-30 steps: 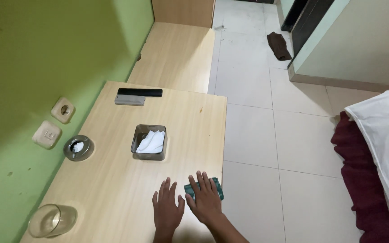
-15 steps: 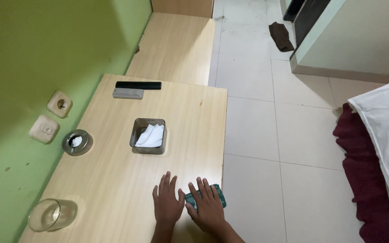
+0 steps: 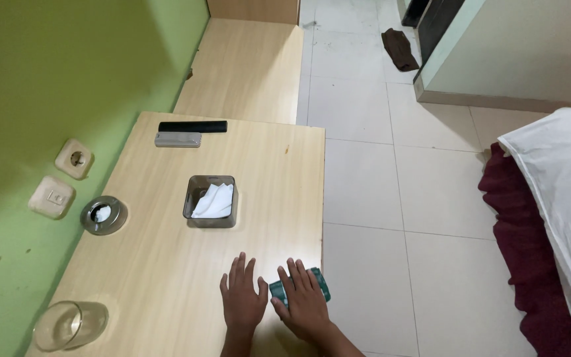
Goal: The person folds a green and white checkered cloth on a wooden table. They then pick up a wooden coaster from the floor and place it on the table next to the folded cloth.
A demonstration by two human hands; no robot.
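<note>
Pale wooden tabletop against a green wall, seen from above. Near its front right corner, close to the edge, a small teal pad, maybe a cloth or sponge, hard to tell which. Right hand laid flat over it, fingers spread, pressing and covering most of it, not gripping around it. Left hand just beside, palm down on bare wood, fingers apart, holding nothing.

Probably best to keep the pressing palm flat and the pressure even, with the pad away from the edge so it does not slide off to the floor; the free palm good for support.

Farther back, a grey square box with white tissue inside. Left of it, a round metal ashtray; at the near left corner, an empty glass. At the far end, a black remote and a grey remote, side by side. Two wall sockets on the green wall. White tiled floor to the right, a bed with white sheet over dark red, and a dark cloth lying far away on the tiles.
</note>
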